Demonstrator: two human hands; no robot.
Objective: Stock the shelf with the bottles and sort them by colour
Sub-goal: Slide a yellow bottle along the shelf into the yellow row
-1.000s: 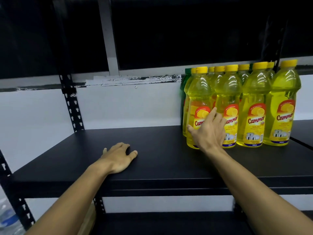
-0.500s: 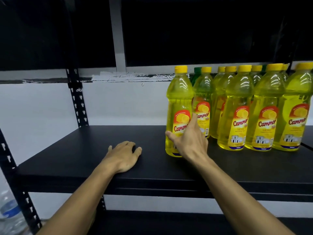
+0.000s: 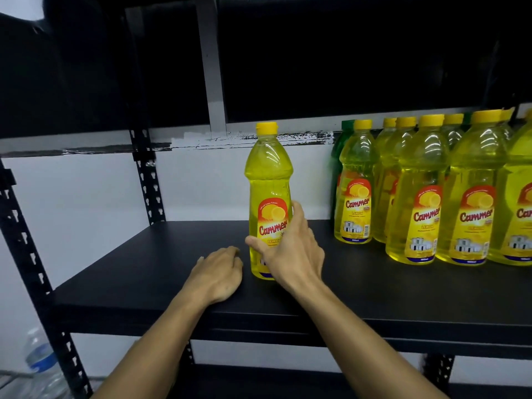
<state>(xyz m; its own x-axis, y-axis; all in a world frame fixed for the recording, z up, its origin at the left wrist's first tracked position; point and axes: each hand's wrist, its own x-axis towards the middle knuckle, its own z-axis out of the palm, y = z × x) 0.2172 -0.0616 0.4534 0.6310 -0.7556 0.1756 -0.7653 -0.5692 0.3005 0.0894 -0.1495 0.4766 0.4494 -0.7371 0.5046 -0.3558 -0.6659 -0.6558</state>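
Upright, label forward: one yellow bottle held apart from the row

From the head camera, the clear plastic bottle of yellow liquid with a yellow cap (image 3: pixel 268 197) stands upright on the black shelf board (image 3: pixel 138 272), long axis vertical, its red-and-yellow label reading "Cammer" and "LEMON" facing the camera. The right hand (image 3: pixel 290 251) wraps its lower half, thumb in front. The left hand (image 3: pixel 218 275) rests on the board just beside it, fingers loosely curled, holding nothing. Well apart to the right stands the cluster of matching yellow bottles (image 3: pixel 420 197), a green bottle (image 3: pixel 338 145) behind them

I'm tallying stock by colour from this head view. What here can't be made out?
- Green bottle: mostly hidden behind the yellow row, so any further green ones can't be counted.
- Rightmost yellow bottle: cut off by the frame edge.
- Held bottle: lower label covered by the right hand.
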